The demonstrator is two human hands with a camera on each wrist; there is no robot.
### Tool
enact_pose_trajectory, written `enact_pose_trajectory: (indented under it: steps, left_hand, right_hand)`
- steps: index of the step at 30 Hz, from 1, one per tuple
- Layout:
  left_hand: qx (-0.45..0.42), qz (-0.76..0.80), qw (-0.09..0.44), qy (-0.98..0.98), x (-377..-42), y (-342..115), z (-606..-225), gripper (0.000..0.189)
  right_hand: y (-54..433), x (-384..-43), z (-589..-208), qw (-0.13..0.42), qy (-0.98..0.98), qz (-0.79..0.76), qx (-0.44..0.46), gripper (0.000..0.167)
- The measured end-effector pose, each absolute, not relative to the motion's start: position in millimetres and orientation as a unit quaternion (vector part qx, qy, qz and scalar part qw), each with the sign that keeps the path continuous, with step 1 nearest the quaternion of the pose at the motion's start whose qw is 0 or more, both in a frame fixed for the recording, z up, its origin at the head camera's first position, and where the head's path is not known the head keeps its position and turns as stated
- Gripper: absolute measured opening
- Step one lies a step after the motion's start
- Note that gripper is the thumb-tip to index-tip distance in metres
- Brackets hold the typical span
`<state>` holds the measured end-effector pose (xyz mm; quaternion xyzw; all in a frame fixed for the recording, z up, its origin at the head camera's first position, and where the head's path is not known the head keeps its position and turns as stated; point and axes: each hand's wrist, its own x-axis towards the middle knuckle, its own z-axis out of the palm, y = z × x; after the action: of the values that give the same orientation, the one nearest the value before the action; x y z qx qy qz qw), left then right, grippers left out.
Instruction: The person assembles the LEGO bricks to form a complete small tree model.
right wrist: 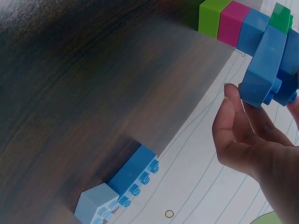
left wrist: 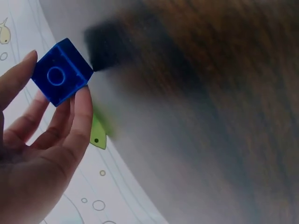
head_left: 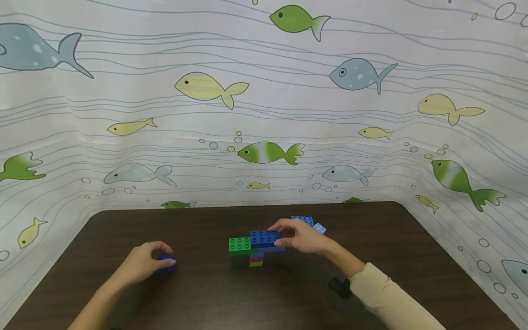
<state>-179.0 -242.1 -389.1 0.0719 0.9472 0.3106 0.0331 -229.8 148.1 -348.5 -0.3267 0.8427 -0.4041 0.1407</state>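
Observation:
My left hand (head_left: 142, 263) pinches a small dark blue building brick (left wrist: 56, 77) between thumb and fingers. Its underside with one round tube faces the left wrist camera, and its edge hangs close over the table. In the head view a brick stack stands right of it: lime green (right wrist: 209, 17) at the foot, then magenta (right wrist: 233, 23), then blue, with a longer blue brick and a green brick (head_left: 239, 244) spreading out above. A dark blue eight-stud brick (head_left: 261, 237) tops the stack. Thumb and fingers of my right hand (head_left: 299, 236) grip this top brick's right end.
Behind my right hand lie a blue brick (right wrist: 133, 170) and a pale blue brick (right wrist: 96, 203), end to end on the dark wooden table (head_left: 198, 302). A white fish-print curtain (head_left: 264, 119) surrounds the table's back and sides.

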Motion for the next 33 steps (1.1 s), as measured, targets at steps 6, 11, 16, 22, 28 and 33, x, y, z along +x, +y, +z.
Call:
enact_pose_trajectory:
  steps: [6,11,16,22,28,33]
  left_hand:
    - [0.08,0.347,0.035,0.934,-177,-241,-387,0.03]
    - [0.081,0.361,0.018,0.929,-178,-239,-383,0.033]
    - [0.089,0.375,0.014,0.923,-177,-230,-376,0.039]
    - [0.116,0.396,0.009,0.911,-176,-212,-365,0.039]
    - [0.137,0.431,0.015,0.892,-177,-192,-354,0.037]
    - [0.161,0.451,0.004,0.878,-179,-174,-349,0.035]
  right_hand:
    - [148,-230,-349,0.14,0.844,-0.401,-0.328,0.028]
    - [148,-230,-349,0.142,0.843,-0.402,-0.327,0.028]
    - [148,-230,-350,0.143,0.842,-0.404,-0.328,0.027]
    - [148,-231,-350,0.141,0.843,-0.402,-0.329,0.027]
    - [148,-231,-349,0.143,0.845,-0.399,-0.327,0.026]
    - [148,-231,-349,0.143,0.845,-0.399,-0.326,0.027]
